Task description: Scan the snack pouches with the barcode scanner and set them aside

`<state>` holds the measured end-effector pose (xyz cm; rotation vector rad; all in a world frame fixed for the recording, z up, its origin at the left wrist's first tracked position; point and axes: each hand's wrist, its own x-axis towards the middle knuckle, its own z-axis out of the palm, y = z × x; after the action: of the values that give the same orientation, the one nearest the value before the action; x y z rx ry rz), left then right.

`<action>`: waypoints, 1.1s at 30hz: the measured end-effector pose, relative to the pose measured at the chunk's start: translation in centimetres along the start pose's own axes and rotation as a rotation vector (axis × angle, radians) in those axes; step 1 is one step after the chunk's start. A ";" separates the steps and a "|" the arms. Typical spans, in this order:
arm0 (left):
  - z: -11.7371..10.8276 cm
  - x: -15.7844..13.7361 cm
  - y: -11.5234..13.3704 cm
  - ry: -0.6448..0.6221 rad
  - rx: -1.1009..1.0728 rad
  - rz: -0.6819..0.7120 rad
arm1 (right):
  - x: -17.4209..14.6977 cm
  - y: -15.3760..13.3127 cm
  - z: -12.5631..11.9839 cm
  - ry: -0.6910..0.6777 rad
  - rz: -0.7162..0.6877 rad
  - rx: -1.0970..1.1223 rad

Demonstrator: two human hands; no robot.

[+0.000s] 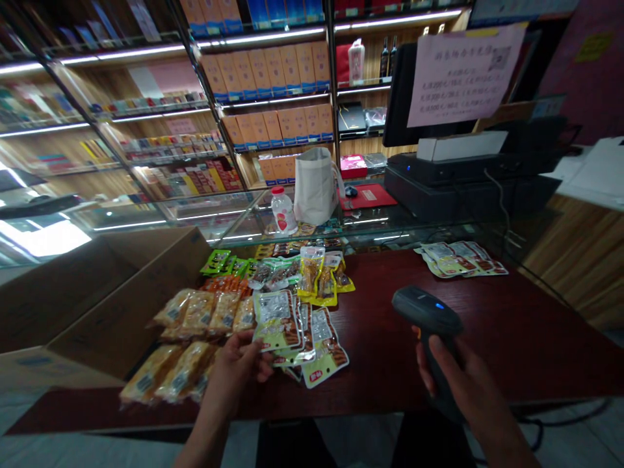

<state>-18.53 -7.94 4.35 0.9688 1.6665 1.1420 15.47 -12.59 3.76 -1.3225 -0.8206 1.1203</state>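
My right hand (458,364) is wrapped round the handle of a black barcode scanner (426,312) with a lit blue light, held above the dark red table. My left hand (244,357) pinches the lower left edge of a snack packet (279,318) with a pale green and white wrapper. Under and beside it lie more of the same packets (324,351). Left of this hand sit clear-wrapped pastries (160,370) in rows. Yellow snack packets (319,276), green packets (219,262) and orange packets (227,284) lie just behind.
An open cardboard box (131,312) stands at the left. More pale green packets (461,259) lie at the far right of the table (390,370). Behind are a bottle with a red cap (283,211), a white bag (314,188), and a monitor with a paper sign (458,78).
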 end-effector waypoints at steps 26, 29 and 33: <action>36.0 6.7 4.5 -0.724 0.203 0.278 | 7.5 3.3 -9.1 0.334 -0.075 0.359; 40.7 7.9 5.5 -0.647 0.286 0.289 | 7.5 3.2 -9.1 0.332 -0.076 0.356; 44.2 8.3 6.6 -0.513 0.455 0.260 | 7.5 3.3 -9.1 0.328 -0.093 0.357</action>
<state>21.17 13.70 -0.10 1.6478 1.4183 0.5919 25.76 -8.70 -1.54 -1.1145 -0.4127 0.8953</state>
